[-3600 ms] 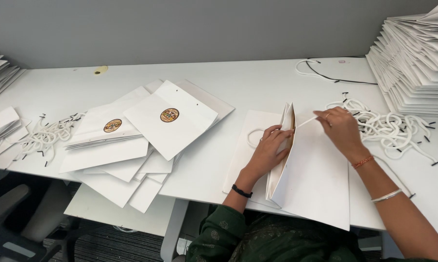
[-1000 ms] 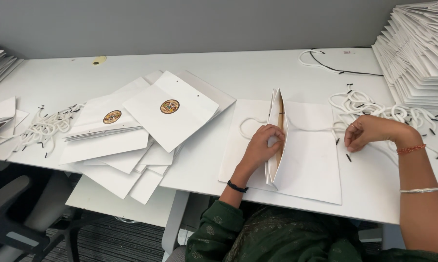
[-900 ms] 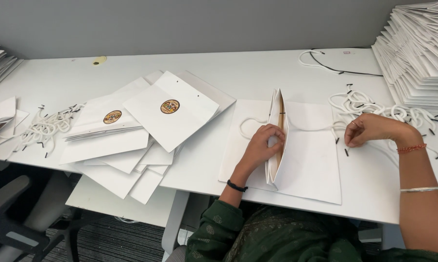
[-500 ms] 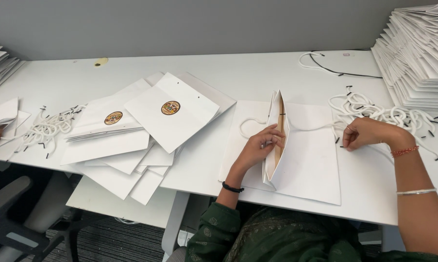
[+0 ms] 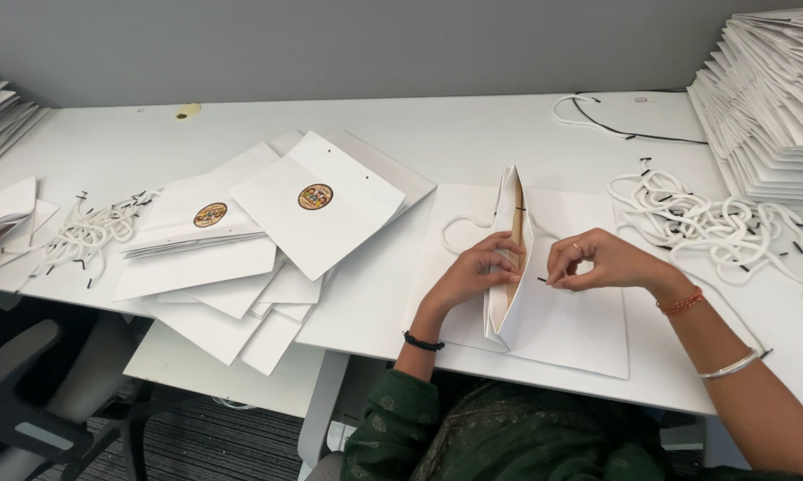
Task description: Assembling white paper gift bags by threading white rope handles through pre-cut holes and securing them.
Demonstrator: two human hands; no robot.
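left hand (image 5: 473,272) clamps the upright flap of the white paper bag (image 5: 553,312). right hand (image 5: 597,263) pinches the black cord tip (image 5: 542,280) beside it. threading step; next move needs tip lined with the hole.

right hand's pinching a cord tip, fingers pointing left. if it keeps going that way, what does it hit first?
Most likely the raised flap of the white paper bag, just left of the right hand and its cord tip. The left hand lies beyond it. Depth unclear.
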